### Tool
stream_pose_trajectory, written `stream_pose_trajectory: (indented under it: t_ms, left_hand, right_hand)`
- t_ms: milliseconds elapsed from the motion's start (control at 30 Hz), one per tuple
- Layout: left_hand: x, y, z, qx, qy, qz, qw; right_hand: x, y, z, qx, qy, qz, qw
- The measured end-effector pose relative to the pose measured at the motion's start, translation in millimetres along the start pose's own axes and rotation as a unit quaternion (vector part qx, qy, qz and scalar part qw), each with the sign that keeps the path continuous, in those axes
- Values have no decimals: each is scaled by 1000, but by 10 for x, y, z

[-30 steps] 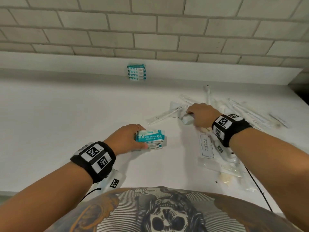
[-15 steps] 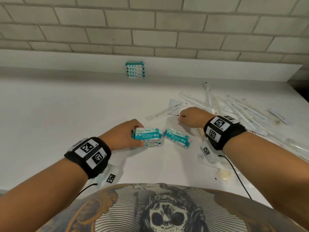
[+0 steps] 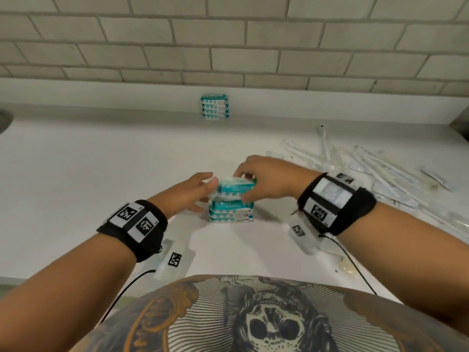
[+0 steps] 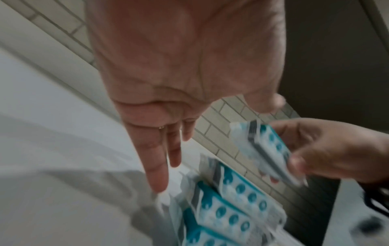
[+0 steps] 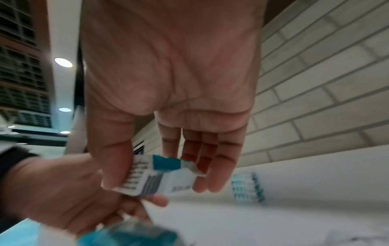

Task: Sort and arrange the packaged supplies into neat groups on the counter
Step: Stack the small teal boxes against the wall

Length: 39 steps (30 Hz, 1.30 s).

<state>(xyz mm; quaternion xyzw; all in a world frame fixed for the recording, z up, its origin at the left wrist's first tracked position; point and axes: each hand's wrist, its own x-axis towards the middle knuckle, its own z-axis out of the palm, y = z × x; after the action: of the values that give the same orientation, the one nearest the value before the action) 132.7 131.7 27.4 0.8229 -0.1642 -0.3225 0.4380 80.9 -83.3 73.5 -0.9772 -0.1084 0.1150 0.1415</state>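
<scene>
A teal wipes packet [image 3: 236, 186] is being pinched by the right hand [image 3: 272, 179], thumb on the near edge and fingers [image 5: 212, 168] curled over the far edge; it is being held just above the near stack [image 3: 231, 212] of like packets, apart from it in the left wrist view. The left hand [image 3: 189, 196] is being kept spread beside the stack's left end, fingers [image 4: 156, 168] straight and pointing down, nothing gripped; contact with the stack cannot be told. The stack is being carried by the white tabletop [image 3: 101, 174], in front of the person. A far stack [image 3: 215, 107] of four packets is being seen against the backsplash; loose sealed white supplies [image 3: 375, 168] are lying scattered at the right, well apart from both stacks.
</scene>
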Motion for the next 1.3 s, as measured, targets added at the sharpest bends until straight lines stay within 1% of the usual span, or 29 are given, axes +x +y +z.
stream_pose_trajectory:
  t_ms: [67,100,167,233,267,300,367,400,433,467,533,567,633,700,733,767,800,900,1000,1133,1233,1300]
  left_hand:
    - [-54,40,-6,-22,-3,-40,999]
    - [-94,61,5,-11,-13,-56,998]
    - [-140,80,45,16,-34,-73,997]
    - [-168,87,94,20,-37,-82,996]
    - [-162,73,117,13,-35,-86,996]
    - [-144,56,139,3,-32,-88,996]
    - [-80,-8,177,-15,-27,-93,995]
    - [-40,-47,195,-26,-26,-95,995]
    - [2,-89,211,-40,-27,-97,994]
    - [32,-118,222,-52,-28,-97,994]
    - [82,-146,239,-61,-12,-72,995]
    - [109,-149,246,-50,3,-56,997]
    - [145,-160,262,32,30,-33,999]
    - [159,-199,308,155,37,-13,987]
    - [150,-220,337,209,40,-3,977]
    - [132,-229,359,249,41,3,968]
    - [103,-225,375,275,41,3,961]
    - [54,-256,382,318,26,-18,947]
    - [85,-316,398,360,-10,-31,933]
    - [170,-338,475,367,-39,-30,929]
    - [221,-392,507,384,-43,-13,922]
    - [245,-432,494,383,-41,-11,923]
  right_hand:
    - [52,-90,167,-31,-28,-11,999]
    - [61,-92,222,-21,-34,-8,999]
    - [26,-46,204,57,-19,19,998]
    - [-44,41,125,124,0,77,989]
    - [-63,101,119,141,-17,105,984]
    - [-80,145,142,157,-56,122,978]
    - [-97,168,272,209,-149,126,958]
    - [-97,170,349,239,-167,124,949]
    - [-88,165,418,270,-158,120,942]
    - [-88,148,460,299,-136,118,937]
    - [-73,146,494,346,-72,121,928]
    - [-65,154,497,343,-34,116,931]
    - [-61,172,530,283,11,98,954]
    - [-83,172,615,155,3,83,984]
    - [-114,175,667,82,-10,84,993]
    - [-141,195,713,28,-22,93,995]
    - [-170,224,740,0,-35,110,993]
    - [-214,357,786,-21,-93,161,982]
    - [-227,391,839,-32,-129,162,978]
    - [-187,239,915,-36,-129,140,981]
    - [-138,200,941,-31,-118,146,982]
    - [-132,204,946,-31,-116,149,981]
